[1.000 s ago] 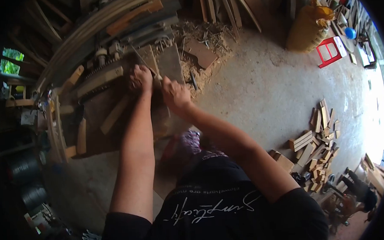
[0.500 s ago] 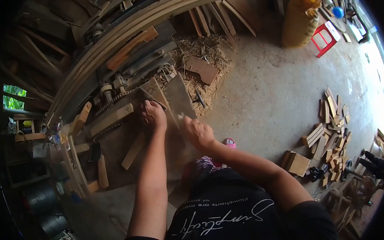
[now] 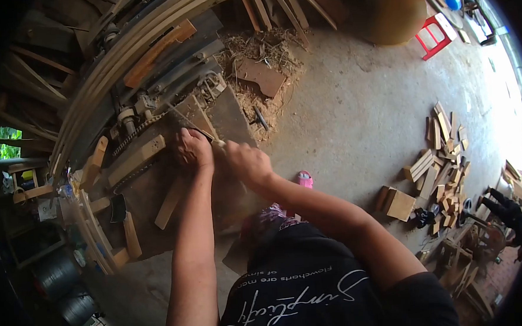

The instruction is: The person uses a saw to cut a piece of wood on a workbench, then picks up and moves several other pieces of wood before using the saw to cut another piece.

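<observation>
My right hand [image 3: 248, 163] is closed around the pale handle of a thin, straight file-like tool [image 3: 189, 121]. Its narrow blade points up and left, across the front of my left hand [image 3: 193, 147]. The left fingers are curled on a dark, flat-edged piece [image 3: 201, 131], mostly hidden by the hand and too small to name. Both hands are over the worn machine bench, with a light wooden block [image 3: 195, 114] just beyond them. A thick wooden bar [image 3: 137, 160] lies left of my left hand, beside a chain [image 3: 131, 139].
Wood shavings [image 3: 261, 45] and a brown board [image 3: 261, 78] lie on the floor behind the bench. Wood offcuts [image 3: 433, 174] are heaped at the right. A red stool [image 3: 435, 36] stands farther back. A hatchet-like tool [image 3: 128, 220] rests at the bench's left.
My right hand has pushed the tool forward and left, closer to my left hand; its blade now shows beyond the left fingers. The whole view has shifted slightly.
</observation>
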`<move>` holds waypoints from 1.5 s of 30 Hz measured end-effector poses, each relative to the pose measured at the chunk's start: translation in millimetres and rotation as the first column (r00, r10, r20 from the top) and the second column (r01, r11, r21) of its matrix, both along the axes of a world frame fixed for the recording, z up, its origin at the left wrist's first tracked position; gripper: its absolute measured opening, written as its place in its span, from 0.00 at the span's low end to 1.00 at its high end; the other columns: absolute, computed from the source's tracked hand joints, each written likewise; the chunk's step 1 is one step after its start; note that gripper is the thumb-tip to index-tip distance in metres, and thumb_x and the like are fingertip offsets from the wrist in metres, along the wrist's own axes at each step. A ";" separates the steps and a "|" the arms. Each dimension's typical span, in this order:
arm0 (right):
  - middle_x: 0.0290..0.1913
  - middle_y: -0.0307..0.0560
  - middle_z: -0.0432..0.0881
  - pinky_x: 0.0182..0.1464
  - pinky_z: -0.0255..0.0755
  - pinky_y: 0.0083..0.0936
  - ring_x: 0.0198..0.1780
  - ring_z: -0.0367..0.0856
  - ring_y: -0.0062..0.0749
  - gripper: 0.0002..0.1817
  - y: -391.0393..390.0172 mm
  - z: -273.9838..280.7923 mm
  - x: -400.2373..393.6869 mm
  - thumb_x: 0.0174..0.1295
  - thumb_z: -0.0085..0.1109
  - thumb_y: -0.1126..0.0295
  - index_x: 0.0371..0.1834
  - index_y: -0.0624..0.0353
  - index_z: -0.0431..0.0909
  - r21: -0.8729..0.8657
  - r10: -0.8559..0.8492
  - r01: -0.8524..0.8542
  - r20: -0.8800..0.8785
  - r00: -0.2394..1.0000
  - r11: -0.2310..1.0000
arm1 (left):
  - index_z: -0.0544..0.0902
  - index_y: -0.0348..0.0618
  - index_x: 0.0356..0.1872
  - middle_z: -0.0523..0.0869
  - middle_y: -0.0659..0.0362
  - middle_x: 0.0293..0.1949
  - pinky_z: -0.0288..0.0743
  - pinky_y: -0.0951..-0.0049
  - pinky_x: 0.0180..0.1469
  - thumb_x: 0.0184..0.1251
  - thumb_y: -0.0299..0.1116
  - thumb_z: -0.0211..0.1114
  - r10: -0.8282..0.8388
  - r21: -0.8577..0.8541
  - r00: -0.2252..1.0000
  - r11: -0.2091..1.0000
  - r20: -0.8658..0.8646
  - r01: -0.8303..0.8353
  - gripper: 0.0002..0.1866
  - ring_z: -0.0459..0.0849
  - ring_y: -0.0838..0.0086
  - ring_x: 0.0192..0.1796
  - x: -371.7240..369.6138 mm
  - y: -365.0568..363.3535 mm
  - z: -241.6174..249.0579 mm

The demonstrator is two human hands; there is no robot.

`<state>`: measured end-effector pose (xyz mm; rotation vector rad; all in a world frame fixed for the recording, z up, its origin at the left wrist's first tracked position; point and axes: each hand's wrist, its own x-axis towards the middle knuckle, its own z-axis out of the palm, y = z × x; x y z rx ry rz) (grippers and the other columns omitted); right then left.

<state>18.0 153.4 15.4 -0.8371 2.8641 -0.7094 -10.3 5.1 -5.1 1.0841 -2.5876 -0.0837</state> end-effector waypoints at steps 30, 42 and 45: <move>0.29 0.56 0.77 0.29 0.76 0.29 0.29 0.83 0.41 0.06 30.0 22.4 10.7 0.60 0.47 0.70 0.35 0.61 0.66 0.122 0.007 -0.051 0.335 0.942 0.991 | 0.75 0.42 0.30 0.79 0.50 0.36 0.72 0.55 0.38 0.62 0.37 0.48 0.026 0.101 0.996 0.994 0.086 -0.035 0.11 0.79 0.53 0.39 -1.2 -0.6 1.1; 0.27 0.51 0.77 0.24 0.75 0.29 0.27 0.81 0.38 0.06 12.1 4.4 12.5 0.58 0.47 0.72 0.37 0.61 0.67 0.062 -0.029 0.019 0.161 0.986 0.998 | 0.76 0.44 0.30 0.80 0.51 0.36 0.71 0.55 0.37 0.61 0.39 0.48 0.025 0.038 0.996 0.999 0.080 -0.028 0.12 0.80 0.54 0.39 2.6 -1.0 -3.2; 0.27 0.51 0.77 0.29 0.77 0.35 0.27 0.81 0.44 0.06 -15.4 8.3 -4.7 0.62 0.43 0.69 0.36 0.58 0.67 0.131 -0.071 0.059 0.089 0.993 0.990 | 0.76 0.45 0.30 0.79 0.52 0.37 0.71 0.54 0.37 0.61 0.39 0.48 0.056 0.016 0.994 0.998 0.090 -0.057 0.11 0.80 0.55 0.40 -3.2 -1.6 3.5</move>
